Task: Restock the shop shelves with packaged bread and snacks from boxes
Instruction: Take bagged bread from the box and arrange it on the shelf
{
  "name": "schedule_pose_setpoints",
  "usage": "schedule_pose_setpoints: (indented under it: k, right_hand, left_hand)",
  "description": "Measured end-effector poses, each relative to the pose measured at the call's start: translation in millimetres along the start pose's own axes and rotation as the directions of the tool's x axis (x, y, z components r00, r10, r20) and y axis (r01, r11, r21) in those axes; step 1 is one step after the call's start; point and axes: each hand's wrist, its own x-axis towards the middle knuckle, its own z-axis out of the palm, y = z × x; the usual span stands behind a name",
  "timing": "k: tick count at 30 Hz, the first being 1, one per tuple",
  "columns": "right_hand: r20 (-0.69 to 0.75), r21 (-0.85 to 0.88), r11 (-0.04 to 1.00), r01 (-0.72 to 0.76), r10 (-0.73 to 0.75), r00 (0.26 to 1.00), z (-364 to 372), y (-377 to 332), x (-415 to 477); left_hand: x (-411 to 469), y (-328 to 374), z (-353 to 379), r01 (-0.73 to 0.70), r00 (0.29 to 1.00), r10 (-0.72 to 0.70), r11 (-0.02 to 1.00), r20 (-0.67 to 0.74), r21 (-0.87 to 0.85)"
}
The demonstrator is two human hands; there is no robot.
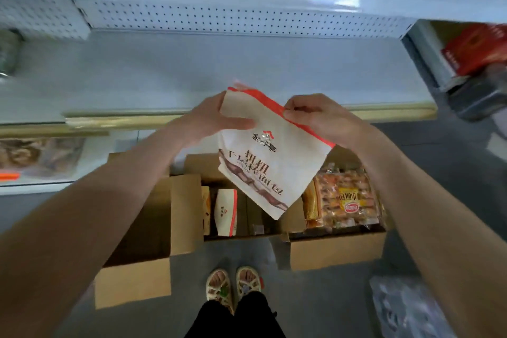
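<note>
Cream bread bag [271, 156], flat, red-edged

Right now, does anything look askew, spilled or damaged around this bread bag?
The bread bag hangs tilted between the left hand and right hand, its print upside down from this view. Loose clear plastic lies on the floor near the right box. Nothing looks spilled or torn.

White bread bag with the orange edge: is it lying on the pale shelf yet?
No, the left hand and right hand hold the white orange-edged bread bag in the air, short of the pale shelf.
</note>
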Motion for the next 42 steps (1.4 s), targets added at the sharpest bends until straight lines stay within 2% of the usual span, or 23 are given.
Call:
schedule_pose_setpoints:
  k: [3,7,14,17,19,23,25,27,32,36,42]
  right_hand:
    - [-0.029,-0.047,0.995,0.086,-0.088,0.996,-22.4,-35.9,-3.3]
    - [-0.127,-0.003,0.984,0.178,-0.177,0.976,-54.9,-87.3,-22.1]
    - [-0.279,-0.028,0.947,0.319,-0.314,0.907,-108.6,-166.9,-53.9]
    - [-0.390,-0.063,0.921,0.384,-0.377,0.840,-126.1,-192.9,-71.9]
    - [-0.510,-0.055,0.901,0.430,-0.395,0.764,-133.5,-207.1,-81.9]
    - [-0.736,0.057,0.858,0.511,-0.309,0.602,-144.1,-223.1,-107.4]
    - [-0.744,0.117,0.849,0.515,-0.269,0.612,-143.3,-219.8,-116.2]
    - [-0.704,0.198,0.808,0.555,-0.277,0.654,-141.4,-215.4,-123.0]
    - [-0.689,0.226,0.786,0.576,-0.289,0.665,-156.5,-212.5,-138.0]
    - [-0.696,0.237,0.791,0.564,-0.266,0.666,-170.6,-202.6,-147.8]
    - [-0.801,0.209,0.738,0.641,-0.247,0.545,-209.4,-186.7,-181.0]
  left_hand:
    - [-13.3,29.0,-15.7,-0.050,0.999,0.050,0.999,0.010,-0.001]
    - [-37.5,84.1,-24.9,-0.148,0.987,0.146,0.989,-0.074,-0.029]
    - [-71.0,189.1,-31.6,-0.374,0.897,0.355,0.927,-0.262,-0.026]
    - [-83.5,230.0,-27.9,-0.456,0.851,0.414,0.888,-0.323,-0.063]
    - [-91.6,255.6,-24.2,-0.498,0.819,0.440,0.864,-0.369,-0.075]
    - [-105.3,301.5,-24.3,-0.567,0.756,0.484,0.821,-0.441,-0.072]
    - [-109.1,315.6,-23.6,-0.586,0.743,0.485,0.805,-0.461,-0.098]
    - [-112.7,330.7,-18.2,-0.611,0.722,0.488,0.783,-0.491,-0.120]
    - [-117.8,366.9,5.2,-0.684,0.673,0.541,0.715,-0.504,-0.146]
    - [-119.1,386.9,20.8,-0.681,0.696,0.532,0.703,-0.482,-0.208]
    - [-120.7,423.7,71.5,-0.682,0.689,0.562,0.716,-0.457,-0.147]
